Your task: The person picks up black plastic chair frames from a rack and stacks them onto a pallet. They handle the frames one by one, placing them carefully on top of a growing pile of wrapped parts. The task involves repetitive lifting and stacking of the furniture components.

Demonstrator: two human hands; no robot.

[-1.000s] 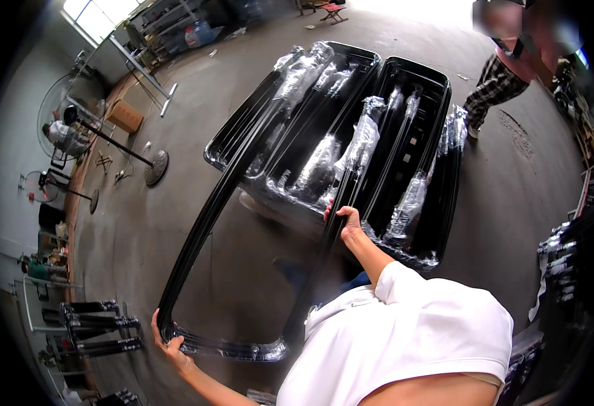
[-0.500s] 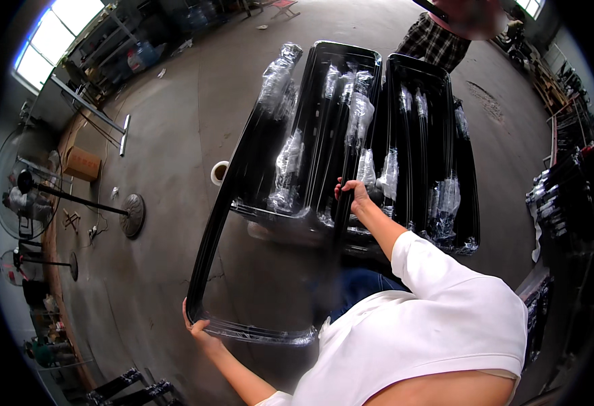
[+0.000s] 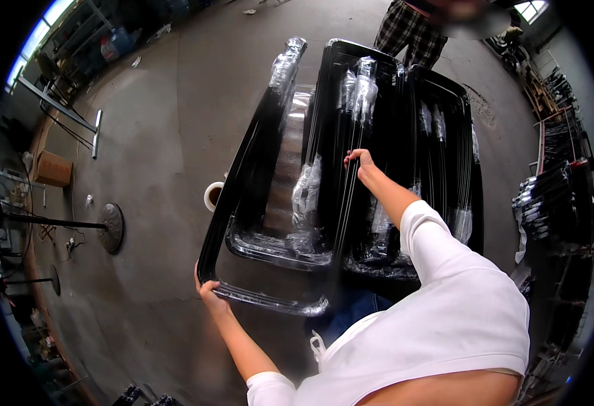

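Note:
A long black frame (image 3: 220,227) with rounded corners tilts before me, its near end bar (image 3: 270,301) wrapped in clear film. At the near left corner, my left hand (image 3: 210,289) is closed round the frame. My right hand (image 3: 360,161) grips the frame's right side bar, fingers curled over it. Clear plastic film (image 3: 290,64) covers the far left corner. Beneath and beyond the held frame lie several similar black frames (image 3: 469,101), partly wrapped in film. Overlapping bars make it hard to tell where the held one's far end stops.
A roll of tape or film (image 3: 214,196) stands on the floor left of the frames. Farther left are a pedestal fan's round base (image 3: 111,229) and a cardboard box (image 3: 53,169). Someone in checked trousers (image 3: 412,34) stands beyond the frames. More wrapped black parts (image 3: 554,203) line the right side.
The held frame has moved away from me, over the other frames, with both hands still on it. My view has shifted slightly, and the person beyond appears farther left.

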